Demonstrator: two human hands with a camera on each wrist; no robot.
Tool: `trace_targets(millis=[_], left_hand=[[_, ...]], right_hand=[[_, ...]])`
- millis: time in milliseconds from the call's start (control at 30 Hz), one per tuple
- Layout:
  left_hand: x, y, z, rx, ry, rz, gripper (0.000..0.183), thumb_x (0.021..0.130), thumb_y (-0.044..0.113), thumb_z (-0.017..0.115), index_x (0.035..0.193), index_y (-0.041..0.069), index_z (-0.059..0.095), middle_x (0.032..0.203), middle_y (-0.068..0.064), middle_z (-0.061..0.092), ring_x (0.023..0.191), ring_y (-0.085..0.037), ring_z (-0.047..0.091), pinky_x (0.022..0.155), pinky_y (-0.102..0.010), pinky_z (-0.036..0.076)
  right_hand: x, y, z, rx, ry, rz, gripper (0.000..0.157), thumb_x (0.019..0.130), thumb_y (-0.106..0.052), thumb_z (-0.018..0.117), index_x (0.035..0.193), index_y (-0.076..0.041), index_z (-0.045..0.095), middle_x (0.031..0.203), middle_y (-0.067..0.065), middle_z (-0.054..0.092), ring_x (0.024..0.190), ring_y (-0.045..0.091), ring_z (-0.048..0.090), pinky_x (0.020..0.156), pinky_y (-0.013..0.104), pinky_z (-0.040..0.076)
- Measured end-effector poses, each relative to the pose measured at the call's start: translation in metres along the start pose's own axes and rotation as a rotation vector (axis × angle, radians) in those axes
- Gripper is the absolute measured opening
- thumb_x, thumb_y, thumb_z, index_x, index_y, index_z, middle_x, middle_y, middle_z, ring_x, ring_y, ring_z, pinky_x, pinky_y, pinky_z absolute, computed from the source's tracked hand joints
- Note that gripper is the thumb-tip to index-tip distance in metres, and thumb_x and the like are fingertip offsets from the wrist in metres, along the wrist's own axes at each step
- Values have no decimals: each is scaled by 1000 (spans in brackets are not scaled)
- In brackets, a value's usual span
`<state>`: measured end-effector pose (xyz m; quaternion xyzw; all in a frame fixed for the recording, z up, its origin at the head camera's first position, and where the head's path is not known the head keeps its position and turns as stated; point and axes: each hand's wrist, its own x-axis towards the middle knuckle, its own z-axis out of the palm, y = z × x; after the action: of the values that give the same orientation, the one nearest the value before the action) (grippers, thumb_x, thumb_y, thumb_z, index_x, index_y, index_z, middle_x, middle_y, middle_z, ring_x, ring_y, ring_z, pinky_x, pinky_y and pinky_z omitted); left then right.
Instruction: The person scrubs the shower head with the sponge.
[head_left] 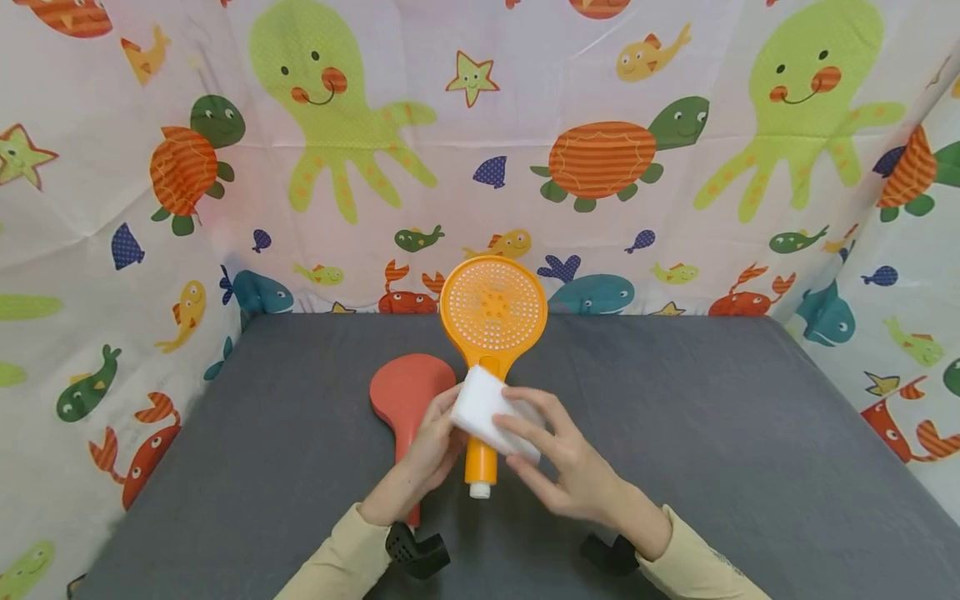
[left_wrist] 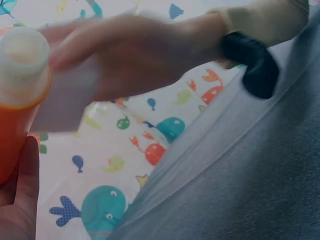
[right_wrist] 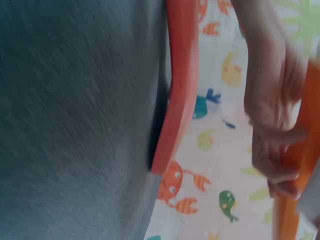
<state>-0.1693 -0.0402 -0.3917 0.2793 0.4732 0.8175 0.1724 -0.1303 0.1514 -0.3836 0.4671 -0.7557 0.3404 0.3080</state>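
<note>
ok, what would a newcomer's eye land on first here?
The orange perforated paddle, held up mid-frame by the left hand, with a white block in the right hand at its handle. Next, the coral-red paddle on the gray cloth to its left and the sea-creature backdrop behind.

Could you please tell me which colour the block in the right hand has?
The block is plain white, which shows best in the head view.
</note>
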Motion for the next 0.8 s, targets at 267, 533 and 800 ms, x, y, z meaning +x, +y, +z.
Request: trace_targets(millis=[267,533,800], left_hand=[[1,3,-2,-43,-23,-2,35,101,18,39,133,5,45,115,-3,58,95,-14,56,82,-27,49],[-1,-3,4,65,60,-79,29,101,17,40,124,3,50,103,0,58,87,-11,58,79,-24,49],[0,10,9,-81,-93,-25,43,99,16,39,133,-9,38,116,-2,60,87,-14,60,78,-25,51]], right_hand=[[-1,-4,-4,50,-74,-165,33,90,-19,57,121,-6,56,127,25,42,115,34,41,98,38,38],[10,2,-8,-137,-39,122,36,95,-29,51,125,-10,55,134,18,39,119,31,38,92,44,44],[4,-18,-11,29,-225,-182,34,90,-19,53,123,-10,56,134,17,43,121,33,40,97,44,39]])
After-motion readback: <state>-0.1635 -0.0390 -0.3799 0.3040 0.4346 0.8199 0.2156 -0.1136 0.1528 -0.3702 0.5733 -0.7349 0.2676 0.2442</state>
